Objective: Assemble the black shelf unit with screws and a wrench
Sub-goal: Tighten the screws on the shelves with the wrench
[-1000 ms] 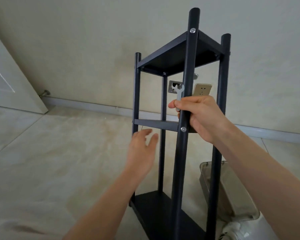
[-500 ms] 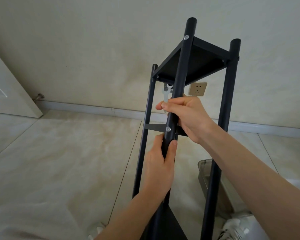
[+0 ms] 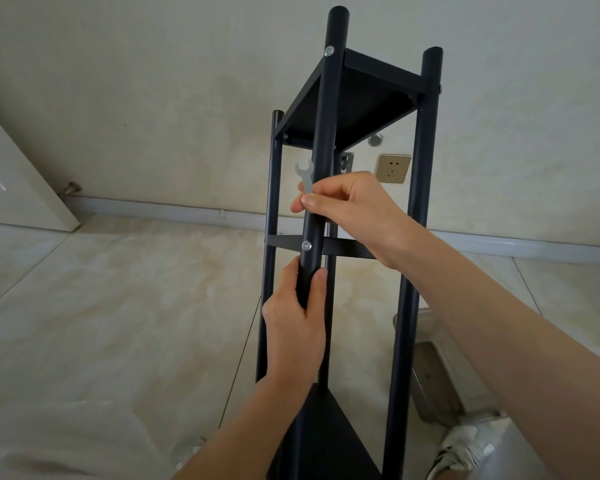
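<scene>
You are facing a cream wall [image 3: 153,81] carrying a gold socket [image 3: 393,168]; a pale baseboard [image 3: 153,206] is running above glossy beige floor tiles [image 3: 118,306], and a white door [image 3: 11,178] is standing left.

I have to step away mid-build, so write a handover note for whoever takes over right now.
Left hand grips the near post just below the middle screw.
Right hand is on the same post above that screw, pinching the small wrench, its open end pointing up.
Done: shelf unit stands upright, top shelf and middle shelf in place; top screw and middle screw are in.
Left: check tightness; cannot tell from here.
</scene>
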